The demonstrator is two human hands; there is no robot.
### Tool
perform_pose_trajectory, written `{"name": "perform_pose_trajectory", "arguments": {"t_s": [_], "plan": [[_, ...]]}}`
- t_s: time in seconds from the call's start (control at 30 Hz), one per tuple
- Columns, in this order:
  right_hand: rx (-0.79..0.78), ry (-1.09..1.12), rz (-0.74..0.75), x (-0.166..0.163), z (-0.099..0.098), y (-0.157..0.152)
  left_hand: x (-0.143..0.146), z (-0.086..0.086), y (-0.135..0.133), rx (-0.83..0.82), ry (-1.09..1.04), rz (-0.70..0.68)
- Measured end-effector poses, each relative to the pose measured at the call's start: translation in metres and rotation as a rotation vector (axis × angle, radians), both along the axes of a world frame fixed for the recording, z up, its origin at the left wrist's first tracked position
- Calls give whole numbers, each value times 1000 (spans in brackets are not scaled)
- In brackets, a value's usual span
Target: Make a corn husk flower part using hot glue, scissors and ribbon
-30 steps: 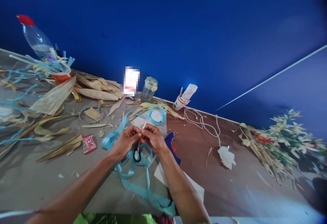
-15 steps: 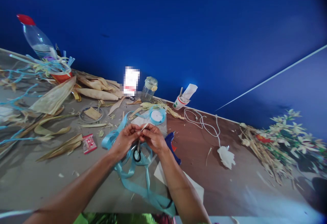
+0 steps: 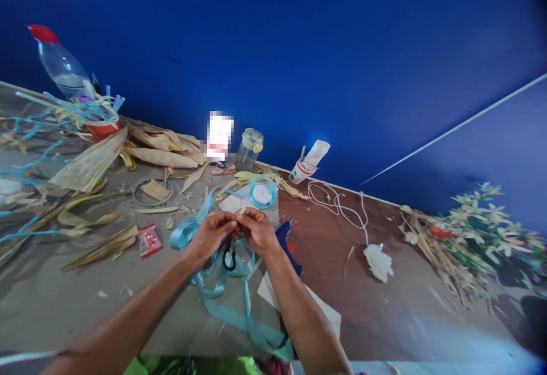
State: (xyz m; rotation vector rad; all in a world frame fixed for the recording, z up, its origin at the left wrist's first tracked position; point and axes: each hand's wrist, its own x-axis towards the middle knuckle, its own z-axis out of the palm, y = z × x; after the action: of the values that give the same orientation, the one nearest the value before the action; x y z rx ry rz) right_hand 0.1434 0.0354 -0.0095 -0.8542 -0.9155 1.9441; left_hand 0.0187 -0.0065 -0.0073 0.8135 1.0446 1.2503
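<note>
My left hand [image 3: 216, 231] and my right hand [image 3: 257, 228] meet at the middle of the table, fingertips pinched together. A small pale strip shows between them; it is mostly covered by the fingers and too small to name. Just below the hands lie scissors [image 3: 229, 258] with dark handles, partly hidden. Light blue satin ribbon [image 3: 231, 318] loops under and around both hands. Beyond them sits a ribbon spool [image 3: 262, 194] with a white centre. A blue glue gun [image 3: 287, 247] lies beside my right wrist, partly behind the forearm.
Dried corn husks [image 3: 164, 155] spread over the back left, near a red cup [image 3: 102, 129] and a bottle [image 3: 64, 67]. A glass jar [image 3: 250, 150] and a paper cup [image 3: 301, 171] stand along the wall. A white cable [image 3: 337, 201] and white flowers [image 3: 487, 215] lie right.
Both hands stay in nearly the same place, fingers shifting slightly. The pale strip between the fingertips now shows less. The surrounding things have not moved.
</note>
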Motion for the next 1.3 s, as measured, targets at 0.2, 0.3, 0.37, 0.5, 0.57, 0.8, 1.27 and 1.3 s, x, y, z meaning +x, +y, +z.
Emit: {"name": "perform_pose_trajectory", "arguments": {"t_s": [0.2, 0.3, 0.37, 0.5, 0.57, 0.8, 1.27, 1.3], "plan": [[-28, 83, -40, 5, 3, 2, -1, -5, 1, -31, -119, 31], [-63, 65, -59, 9, 6, 2, -1, -7, 1, -40, -207, 73], [-68, 45, -40, 11, 9, 1, -2, -8, 1, -43, -247, 66], [-65, 34, -25, 12, 11, -1, -2, -6, 1, -50, -300, 42], [-79, 27, -18, 12, 11, -1, -1, -5, 0, -55, -293, 44], [-123, 64, 4, 13, 14, 0, 1, -1, -1, -58, -228, 65], [-140, -30, -61, 13, 15, -5, -2, -6, -1, -83, -202, 85], [-134, -25, -84, 11, 15, -6, -1, -6, -1, -91, -218, 78]]}}
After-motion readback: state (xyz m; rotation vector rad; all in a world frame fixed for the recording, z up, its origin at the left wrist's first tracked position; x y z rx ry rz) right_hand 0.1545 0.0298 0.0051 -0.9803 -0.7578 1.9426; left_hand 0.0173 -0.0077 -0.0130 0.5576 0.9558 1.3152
